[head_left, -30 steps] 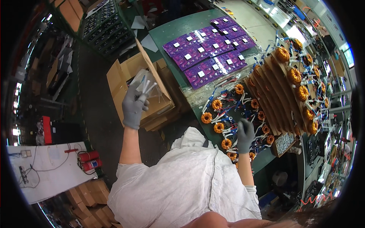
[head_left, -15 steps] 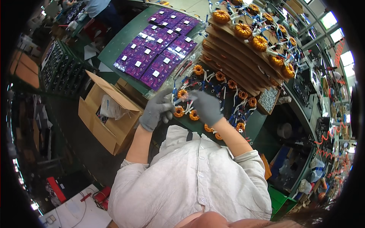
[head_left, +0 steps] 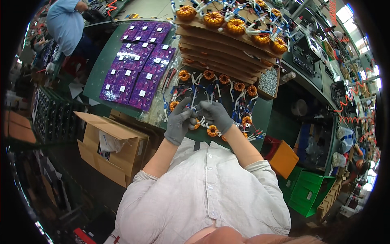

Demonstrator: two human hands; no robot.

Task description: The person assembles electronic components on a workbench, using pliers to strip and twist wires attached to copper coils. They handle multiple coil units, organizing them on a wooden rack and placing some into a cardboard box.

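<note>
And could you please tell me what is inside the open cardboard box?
A translucent plastic bag and something dark show inside the box; whatever lies beneath them is covered.

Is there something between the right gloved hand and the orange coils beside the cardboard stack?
Yes: a tangle of blue and white leads lies between the right hand and those orange coils. No cardboard is visible in between.
</note>
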